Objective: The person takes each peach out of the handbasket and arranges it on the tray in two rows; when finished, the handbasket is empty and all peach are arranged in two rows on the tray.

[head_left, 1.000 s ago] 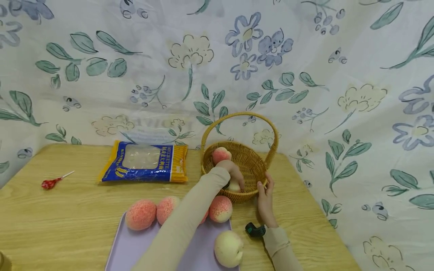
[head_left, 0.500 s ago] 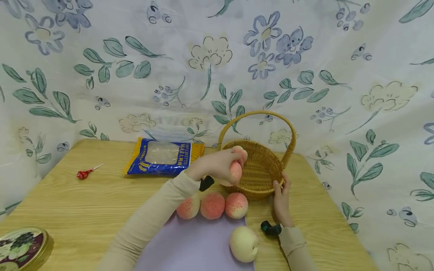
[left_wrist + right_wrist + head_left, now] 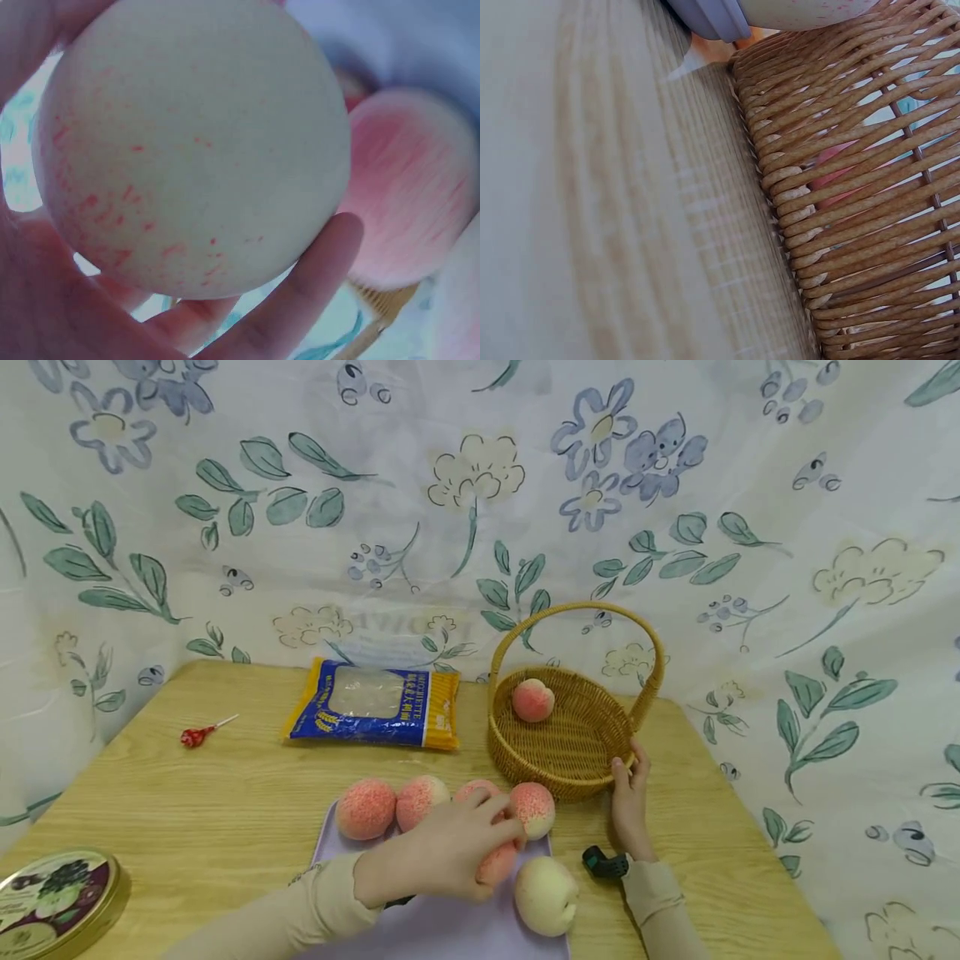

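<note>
My left hand (image 3: 450,847) grips a peach (image 3: 497,864) over the lilac tray (image 3: 450,927). The left wrist view shows this peach's pale, red-flecked side (image 3: 195,150) with fingers curled round it. Several pink peaches (image 3: 365,808) line the tray's far edge, one partly hidden behind the hand. A pale peach (image 3: 547,896) lies at the tray's right edge. My right hand (image 3: 632,797) holds the rim of the wicker basket (image 3: 573,781), thumb on the near right side. Inside the basket sits one pink peach (image 3: 533,700). The right wrist view shows the basket's woven side (image 3: 855,172), no fingers.
A blue and yellow pasta bag (image 3: 372,703) lies left of the basket. A red lollipop (image 3: 197,737) is on the table's (image 3: 247,810) left side, and a round tin (image 3: 56,893) stands at the front left. Floral cloth (image 3: 420,527) hangs behind the table.
My left hand has come out of the basket with a peach and moved toward me, over the tray. The right hand has stayed at the basket's rim. The head view has shifted left.
</note>
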Demonstrator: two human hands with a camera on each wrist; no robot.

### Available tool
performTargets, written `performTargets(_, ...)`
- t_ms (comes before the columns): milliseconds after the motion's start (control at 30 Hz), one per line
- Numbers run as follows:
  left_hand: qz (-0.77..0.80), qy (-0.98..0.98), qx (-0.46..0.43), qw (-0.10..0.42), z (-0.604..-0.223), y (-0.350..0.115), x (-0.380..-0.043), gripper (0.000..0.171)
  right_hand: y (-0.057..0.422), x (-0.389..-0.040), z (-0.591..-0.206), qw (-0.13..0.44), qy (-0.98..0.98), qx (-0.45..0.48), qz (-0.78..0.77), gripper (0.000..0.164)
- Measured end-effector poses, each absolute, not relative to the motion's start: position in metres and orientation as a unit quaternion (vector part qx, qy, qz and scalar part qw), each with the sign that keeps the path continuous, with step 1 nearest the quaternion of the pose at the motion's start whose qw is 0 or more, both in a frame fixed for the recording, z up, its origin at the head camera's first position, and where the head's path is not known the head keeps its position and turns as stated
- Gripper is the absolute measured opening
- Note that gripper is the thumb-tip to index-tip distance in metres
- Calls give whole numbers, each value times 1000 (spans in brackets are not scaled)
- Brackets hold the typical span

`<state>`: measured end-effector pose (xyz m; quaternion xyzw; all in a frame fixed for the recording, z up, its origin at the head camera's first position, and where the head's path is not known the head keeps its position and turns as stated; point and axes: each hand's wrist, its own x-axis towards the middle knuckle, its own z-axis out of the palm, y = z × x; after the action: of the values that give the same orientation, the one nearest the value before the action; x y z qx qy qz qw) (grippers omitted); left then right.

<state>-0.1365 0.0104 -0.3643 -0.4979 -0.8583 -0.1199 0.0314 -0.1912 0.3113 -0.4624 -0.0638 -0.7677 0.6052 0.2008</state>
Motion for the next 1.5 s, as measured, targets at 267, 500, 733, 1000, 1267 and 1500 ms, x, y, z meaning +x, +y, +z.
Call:
performTargets(267,-67,-854,-506,102,-412,13,-120,59,311,-191,-461,195,-765,-70,610,53)
performTargets(500,-70,-852,-502,133,-416,17,-120,69,311,-189,-459,191,-771,-68,604,53)
performTargets(733,-141,-840,-502,151,-376,28,-129,74,315,-189,-457,200,-767,-67,606,53)
performTargets(1000,-261,-827,-480,136,-329,60,-178,78,312,-191,-461,180,-748,-61,636,53)
performTargets(1267,-417,-833,-364,-12,-319,107,-257,79,315,-191,-463,189,-754,-61,626,53)
performTargets(1500,-494,-836,-230,-65,-336,133,-315,76,316,-193,-465,199,-757,-48,621,52)
